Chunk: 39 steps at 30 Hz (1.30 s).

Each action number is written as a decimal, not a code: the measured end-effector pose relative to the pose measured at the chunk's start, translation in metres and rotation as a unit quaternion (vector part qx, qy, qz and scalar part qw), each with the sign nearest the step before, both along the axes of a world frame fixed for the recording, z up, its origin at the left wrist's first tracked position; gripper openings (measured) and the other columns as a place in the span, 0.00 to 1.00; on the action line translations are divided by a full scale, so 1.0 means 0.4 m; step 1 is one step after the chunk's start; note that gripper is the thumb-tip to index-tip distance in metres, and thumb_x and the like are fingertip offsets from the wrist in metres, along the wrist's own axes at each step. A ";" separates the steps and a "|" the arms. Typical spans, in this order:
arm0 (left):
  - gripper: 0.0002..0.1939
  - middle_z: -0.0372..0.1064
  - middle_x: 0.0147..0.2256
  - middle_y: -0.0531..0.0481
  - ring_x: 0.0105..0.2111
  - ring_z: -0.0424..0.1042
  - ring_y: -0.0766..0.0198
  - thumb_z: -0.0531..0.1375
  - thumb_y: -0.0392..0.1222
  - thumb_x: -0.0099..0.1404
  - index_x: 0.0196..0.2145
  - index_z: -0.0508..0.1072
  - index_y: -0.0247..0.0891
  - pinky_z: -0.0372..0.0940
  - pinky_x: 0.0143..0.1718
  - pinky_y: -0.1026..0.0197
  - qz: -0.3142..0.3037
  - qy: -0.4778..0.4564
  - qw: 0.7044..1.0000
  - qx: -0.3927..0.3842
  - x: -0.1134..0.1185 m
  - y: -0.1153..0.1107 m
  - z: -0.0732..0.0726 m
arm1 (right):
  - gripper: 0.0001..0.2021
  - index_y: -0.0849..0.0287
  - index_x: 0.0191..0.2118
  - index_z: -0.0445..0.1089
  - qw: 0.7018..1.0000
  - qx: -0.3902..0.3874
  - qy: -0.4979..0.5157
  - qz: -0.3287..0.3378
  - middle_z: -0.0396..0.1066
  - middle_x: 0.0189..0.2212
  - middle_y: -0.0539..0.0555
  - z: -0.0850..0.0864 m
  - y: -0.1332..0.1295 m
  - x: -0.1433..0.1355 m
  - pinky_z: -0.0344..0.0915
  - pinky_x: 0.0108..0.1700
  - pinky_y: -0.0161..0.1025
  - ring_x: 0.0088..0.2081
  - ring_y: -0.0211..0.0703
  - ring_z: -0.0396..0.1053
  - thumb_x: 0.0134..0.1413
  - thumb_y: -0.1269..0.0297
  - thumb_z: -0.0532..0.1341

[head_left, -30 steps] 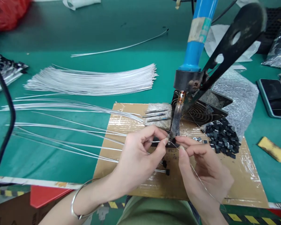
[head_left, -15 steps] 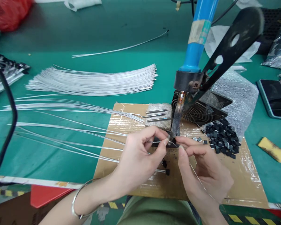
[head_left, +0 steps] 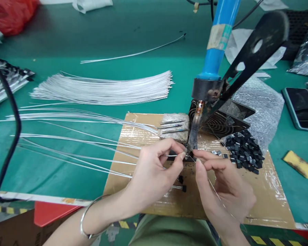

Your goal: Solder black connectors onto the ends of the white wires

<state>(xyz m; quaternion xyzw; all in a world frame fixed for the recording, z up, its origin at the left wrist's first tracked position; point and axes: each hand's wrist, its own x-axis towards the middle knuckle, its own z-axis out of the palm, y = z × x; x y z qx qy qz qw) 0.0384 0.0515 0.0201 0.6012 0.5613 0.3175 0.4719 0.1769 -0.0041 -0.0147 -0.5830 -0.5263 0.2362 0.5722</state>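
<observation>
Left hand (head_left: 156, 174), seen from the head camera, pinches a thin white wire (head_left: 171, 155) between thumb and index finger, the grip narrow and the fingertips nearly together. The wire's short visible length lies almost level, left to right, its right end close under the soldering iron tip (head_left: 192, 138). Whether wire and tip actually touch is too small to tell.

Right hand (head_left: 227, 191) also has a narrow pinch, on a fine solder wire (head_left: 215, 190). This strand slants from the lower right, along the palm side, up and leftward to the same spot, so the two long axes meet at an angle there. From the right hand, the iron tip lies up and to the left; from the left hand, up and to the right. Both sets of fingertips sit just beside it, the left ones looking slightly nearer.

The blue-handled soldering iron (head_left: 212, 63) points steeply down between the hands, leaning a little leftward at its lower end, held by a black bracket (head_left: 273, 30). Loose black connectors (head_left: 246, 150) lie on the cardboard (head_left: 269, 201) beyond the right hand, and a thick bundle of white wires (head_left: 102, 89) lies beyond the left.
</observation>
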 end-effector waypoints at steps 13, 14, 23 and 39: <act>0.06 0.77 0.28 0.50 0.29 0.73 0.63 0.59 0.36 0.63 0.29 0.74 0.38 0.59 0.24 0.63 -0.001 0.000 1.000 0.002 -0.001 0.001 0.004 | 0.07 0.56 0.36 0.73 1.000 0.007 -0.011 -0.010 0.83 0.41 0.54 0.004 0.004 -0.009 0.77 0.46 0.38 0.42 0.43 0.82 0.59 0.76 0.67; 0.06 0.77 0.29 0.50 0.29 0.74 0.63 0.59 0.36 0.63 0.29 0.74 0.38 0.59 0.24 0.63 -0.001 0.000 1.000 0.005 -0.001 0.000 0.004 | 0.07 0.56 0.36 0.73 1.000 0.008 -0.014 -0.015 0.83 0.41 0.54 0.005 0.004 -0.009 0.77 0.46 0.37 0.41 0.42 0.82 0.59 0.75 0.67; 0.06 0.78 0.29 0.50 0.28 0.73 0.64 0.59 0.36 0.63 0.29 0.74 0.38 0.60 0.25 0.64 -0.003 -0.005 1.000 0.026 -0.002 -0.004 0.001 | 0.06 0.54 0.35 0.72 0.998 0.013 -0.049 -0.022 0.83 0.40 0.54 0.005 0.002 -0.008 0.78 0.42 0.38 0.39 0.43 0.83 0.61 0.74 0.66; 0.06 0.78 0.29 0.50 0.31 0.75 0.62 0.59 0.36 0.63 0.29 0.74 0.38 0.59 0.24 0.63 -0.005 0.000 1.000 0.014 0.002 -0.004 0.003 | 0.08 0.56 0.37 0.73 0.991 0.031 -0.125 -0.029 0.83 0.38 0.52 0.004 0.002 -0.002 0.78 0.40 0.33 0.35 0.40 0.83 0.59 0.76 0.68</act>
